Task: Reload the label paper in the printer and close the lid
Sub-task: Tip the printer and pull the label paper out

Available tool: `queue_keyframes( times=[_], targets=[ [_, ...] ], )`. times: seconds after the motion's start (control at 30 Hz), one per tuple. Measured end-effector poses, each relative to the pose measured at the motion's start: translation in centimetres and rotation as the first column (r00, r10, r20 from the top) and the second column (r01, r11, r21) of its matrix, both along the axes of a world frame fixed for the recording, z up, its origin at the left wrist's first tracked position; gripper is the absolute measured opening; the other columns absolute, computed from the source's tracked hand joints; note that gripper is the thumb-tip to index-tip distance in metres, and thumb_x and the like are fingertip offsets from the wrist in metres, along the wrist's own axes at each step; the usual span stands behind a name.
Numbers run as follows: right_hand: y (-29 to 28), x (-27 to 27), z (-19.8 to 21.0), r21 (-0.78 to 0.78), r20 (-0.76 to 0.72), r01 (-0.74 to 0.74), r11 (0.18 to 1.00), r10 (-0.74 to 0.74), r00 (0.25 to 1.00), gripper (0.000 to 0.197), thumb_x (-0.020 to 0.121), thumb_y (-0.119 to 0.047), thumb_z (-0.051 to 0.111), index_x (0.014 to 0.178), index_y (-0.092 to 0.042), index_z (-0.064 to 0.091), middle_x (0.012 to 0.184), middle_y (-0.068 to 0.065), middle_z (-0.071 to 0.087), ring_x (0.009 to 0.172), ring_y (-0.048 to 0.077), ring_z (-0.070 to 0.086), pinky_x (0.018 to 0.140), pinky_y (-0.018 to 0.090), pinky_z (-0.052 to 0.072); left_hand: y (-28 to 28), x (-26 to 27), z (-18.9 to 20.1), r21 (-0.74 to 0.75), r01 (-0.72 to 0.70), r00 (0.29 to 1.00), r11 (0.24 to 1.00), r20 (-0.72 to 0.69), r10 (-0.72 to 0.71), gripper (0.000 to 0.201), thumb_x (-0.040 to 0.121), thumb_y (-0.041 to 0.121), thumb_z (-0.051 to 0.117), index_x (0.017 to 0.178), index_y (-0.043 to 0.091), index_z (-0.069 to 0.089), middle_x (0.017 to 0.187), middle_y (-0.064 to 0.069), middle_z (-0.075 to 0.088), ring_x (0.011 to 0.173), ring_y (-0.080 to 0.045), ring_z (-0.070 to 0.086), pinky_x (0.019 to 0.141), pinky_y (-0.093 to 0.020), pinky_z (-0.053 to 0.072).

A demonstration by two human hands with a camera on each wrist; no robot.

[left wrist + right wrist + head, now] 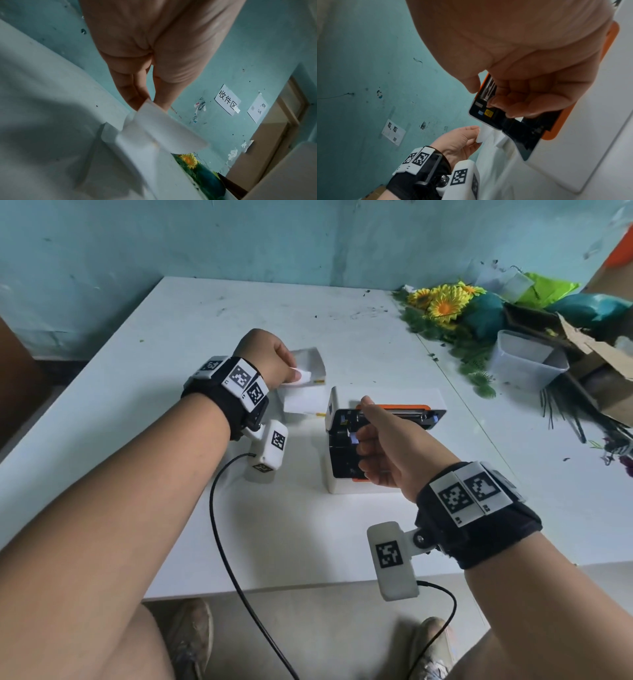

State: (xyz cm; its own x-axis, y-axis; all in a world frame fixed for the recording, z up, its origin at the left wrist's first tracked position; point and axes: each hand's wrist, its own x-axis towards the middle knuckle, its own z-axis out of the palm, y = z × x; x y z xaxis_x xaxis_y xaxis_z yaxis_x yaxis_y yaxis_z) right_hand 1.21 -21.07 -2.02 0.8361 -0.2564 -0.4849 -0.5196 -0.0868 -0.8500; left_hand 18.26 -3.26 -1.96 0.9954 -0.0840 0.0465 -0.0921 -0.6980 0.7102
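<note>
Label printer (346, 484), white body with orange trim, sits mid-table, lid (404, 398) open and flipped back, black paper bay exposed. Yellow triangle warning sticker (488, 113) and a small blue tab visible inside the bay in the right wrist view; no brand name readable.

Label paper (305, 402), white fan-fold sheets, lies just left of the printer, touching the table, with the top sheet lifted. Left hand (270, 361) pinches the corner of that sheet, thumb and fingertips (137, 97) pressed together on it. Right hand (387, 446) hovers over the open bay, fingers curled inward, thumb pointing toward the lid; cannot tell if it grips anything.

White table (205, 313), scuffed, with dark specks and marks. Black cable (219, 542) runs across its near edge. Far right: artificial sunflowers (442, 299) with green leaves, clear plastic tub (524, 361), torn cardboard box (596, 350).

Wall teal, stained and chipped. White paper sign (227, 100) with Chinese characters, roughly "设件区", not sure; second sheet (257, 109) beside it, text blurred. Sheet with QR codes (393, 132) taped on the wall in the right wrist view. Both wrists wear black straps with square black-and-white marker tags.
</note>
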Motion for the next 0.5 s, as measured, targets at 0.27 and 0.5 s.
queue_keyframes(
  times=[0.27, 0.5],
  targets=[
    [-0.17, 0.10, -0.25, -0.017, 0.007, 0.004, 1.000, -0.004, 1.000, 0.056, 0.104, -0.068, 0.052, 0.087, -0.016, 0.064, 0.077, 0.001, 0.059, 0.059, 0.018, 0.059, 0.049, 0.022, 0.049, 0.11, 0.26, -0.14, -0.347, -0.108, 0.983, 0.932, -0.180, 0.047, 0.028, 0.091, -0.003, 0.078, 0.113, 0.011, 0.071, 0.094, -0.002, 0.058, 0.091, -0.028, 0.073, 0.091, -0.049, 0.066],
    [0.02, 0.07, -0.21, -0.015, 0.022, 0.010, 1.000, -0.010, 1.000, 0.056, 0.104, -0.067, 0.053, 0.087, -0.015, 0.065, 0.081, 0.002, 0.060, 0.061, 0.018, 0.060, 0.056, 0.026, 0.051, 0.16, 0.14, -0.76, -0.492, -0.208, 0.967, 0.845, -0.233, 0.102, 0.023, 0.088, -0.009, 0.074, 0.086, 0.013, 0.070, 0.095, -0.015, 0.072, 0.098, -0.037, 0.079, 0.097, -0.052, 0.063]
  ],
)
